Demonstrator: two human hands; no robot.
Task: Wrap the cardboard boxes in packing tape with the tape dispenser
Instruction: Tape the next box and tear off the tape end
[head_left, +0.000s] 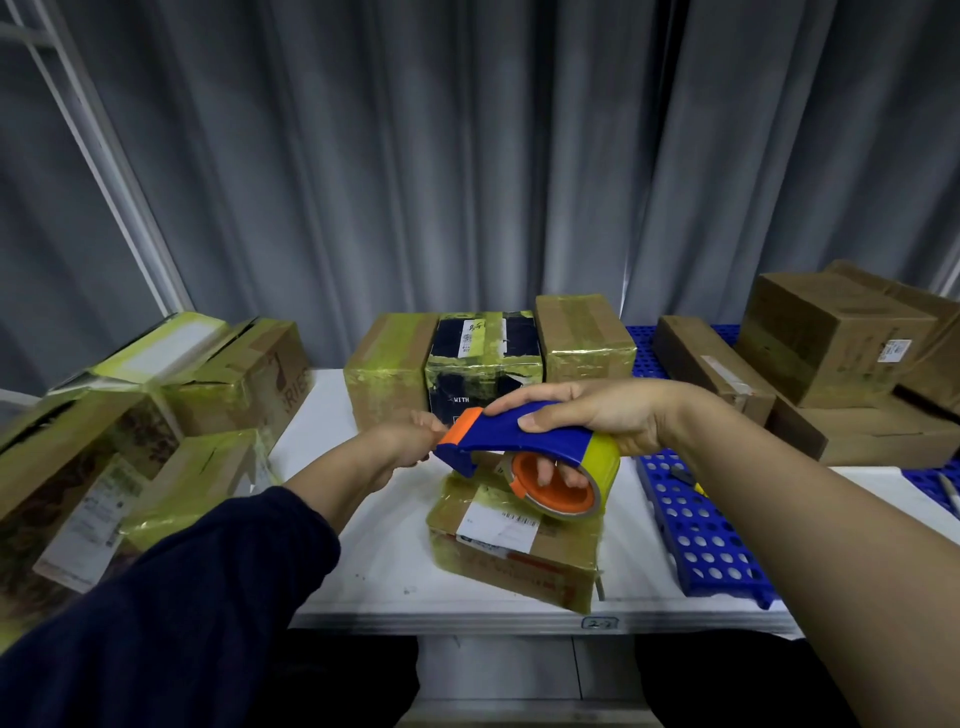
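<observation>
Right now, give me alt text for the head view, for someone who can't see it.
A right hand holds a blue and orange tape dispenser over a taped box on a white table, with the left hand at its front end. More boxes stand behind and beside.

A dark navy sleeve (182, 597) (soft, loosely creased) covers the left arm and ends partway along the forearm. The right arm (779, 519) is bare. The left hand (410, 439) and right hand (597, 421) are bare. Dark trousers (358, 675) cover the legs.
</observation>
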